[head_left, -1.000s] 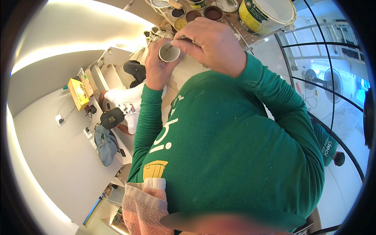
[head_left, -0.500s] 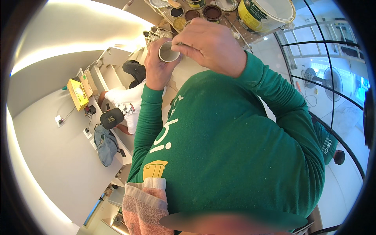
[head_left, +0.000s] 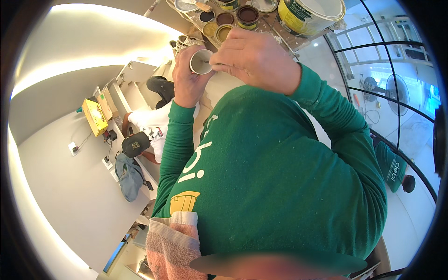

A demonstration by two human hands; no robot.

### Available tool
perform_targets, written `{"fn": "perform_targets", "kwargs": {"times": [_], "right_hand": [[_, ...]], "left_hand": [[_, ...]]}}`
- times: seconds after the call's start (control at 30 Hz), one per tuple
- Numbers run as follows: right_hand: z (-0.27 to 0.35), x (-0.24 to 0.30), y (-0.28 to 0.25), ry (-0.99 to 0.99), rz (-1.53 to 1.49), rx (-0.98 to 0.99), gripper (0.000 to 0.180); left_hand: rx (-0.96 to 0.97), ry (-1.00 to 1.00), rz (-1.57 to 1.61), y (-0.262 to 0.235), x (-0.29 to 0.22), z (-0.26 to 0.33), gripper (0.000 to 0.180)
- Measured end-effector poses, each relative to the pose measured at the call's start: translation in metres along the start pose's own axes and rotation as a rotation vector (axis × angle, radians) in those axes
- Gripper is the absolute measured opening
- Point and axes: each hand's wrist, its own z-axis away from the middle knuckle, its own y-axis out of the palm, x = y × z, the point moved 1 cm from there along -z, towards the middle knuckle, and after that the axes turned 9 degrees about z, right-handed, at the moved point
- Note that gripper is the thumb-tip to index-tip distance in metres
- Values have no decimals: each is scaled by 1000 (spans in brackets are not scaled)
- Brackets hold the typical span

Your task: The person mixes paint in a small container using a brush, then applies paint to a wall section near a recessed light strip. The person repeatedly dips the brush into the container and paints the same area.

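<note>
My left hand (head_left: pixel 189 77) is wrapped around a white cup (head_left: pixel 197 68), its open mouth tilted up toward me. With fingers pinched at the rim, my right hand (head_left: pixel 259 59) holds a thin dark stick (head_left: pixel 206 61) whose end reaches inside the cup. Most of that stick is hidden by the fingers, so its exact kind is unclear. How much the cup contains cannot be made out. Just beyond my hands stand small open paint tins, one with ochre paint (head_left: pixel 224 32) and one with dark brown paint (head_left: pixel 247 16).
A large paint bucket (head_left: pixel 308 21) and a brush (head_left: pixel 203 5) rest on the cluttered worktable (head_left: pixel 275 23). At left, a person in white (head_left: pixel 151 121) bends near a backpack (head_left: pixel 128 175) and a yellow box (head_left: pixel 94 116). Rightward are a black-framed glass partition (head_left: pixel 394 77), a fan (head_left: pixel 396 94) and another person (head_left: pixel 391 165).
My right hand has come slightly toward me along the cup's rim, and the stick's end now shows inside the cup. The left hand keeps its hold. The surroundings have shifted a little in view.
</note>
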Motion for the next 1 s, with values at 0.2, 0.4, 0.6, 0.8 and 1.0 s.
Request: {"fn": "perform_targets", "kwargs": {"times": [0.2, 0.4, 0.6, 0.8, 1.0], "right_hand": [[6, 3, -3, -1, 15, -33, 15], [12, -1, -25, 292, -107, -109, 15], [22, -2, -36, 484, -190, -119, 17], [18, 7, -2, 239, 25, -223, 17], [15, 9, -27, 249, 99, -114, 14]], "left_hand": [[6, 27, 10, 3, -4, 1, 59], [-20, 50, -35, 6, -11, 1, 53], [-11, 18, -34, 11, -16, -1, 51], [39, 69, -3, 17, -16, -9, 50], [43, -1, -43, 15, -31, -24, 51]]}}
